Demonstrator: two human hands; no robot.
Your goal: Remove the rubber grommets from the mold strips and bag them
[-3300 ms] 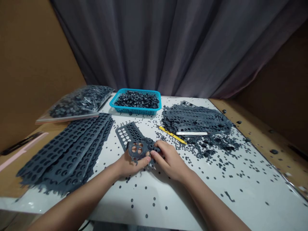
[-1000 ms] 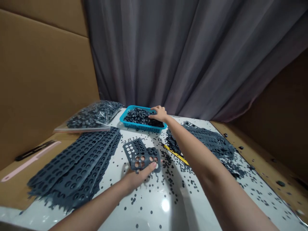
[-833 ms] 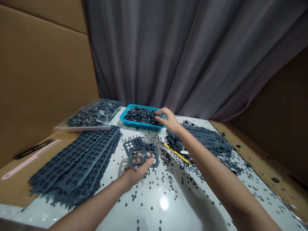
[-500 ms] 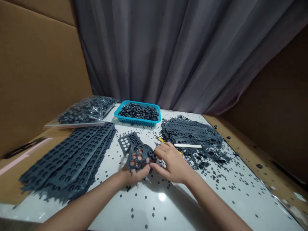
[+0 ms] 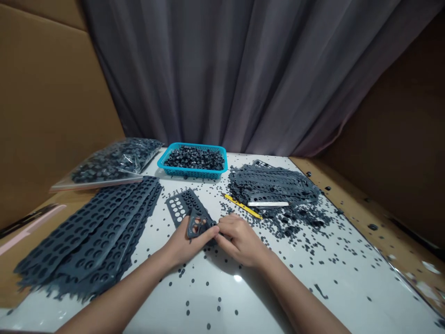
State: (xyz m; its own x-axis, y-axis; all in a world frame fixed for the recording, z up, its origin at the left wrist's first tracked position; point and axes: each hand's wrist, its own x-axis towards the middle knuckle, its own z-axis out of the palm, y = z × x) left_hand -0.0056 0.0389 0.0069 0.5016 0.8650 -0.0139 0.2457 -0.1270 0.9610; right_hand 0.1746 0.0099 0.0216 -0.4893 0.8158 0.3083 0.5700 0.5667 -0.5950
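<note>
My left hand (image 5: 186,245) grips the near end of a dark grey rubber strip (image 5: 184,208) full of round holes, lifting and bending that end up off the white table (image 5: 347,278). My right hand (image 5: 239,240) is closed in a pinch against the strip's right edge, thumb and fingers meeting my left thumb. What its fingertips hold is hidden. The far end of the strip lies flat on the table. Behind it stands a blue basket (image 5: 163,163) heaped with small dark rubber rings.
A stack of unpunched rubber strips (image 5: 86,232) lies at the left. A pile of emptied strips (image 5: 274,183) lies at the right, with a yellow cutter (image 5: 241,206) and a white blade beside it. A clear bag of rings (image 5: 111,157) sits far left. Small black dots litter the table.
My right hand came back from the blue basket to the strip and pinched its edge. My left hand kept hold and bent the strip's near end upward. The view tilted down.
</note>
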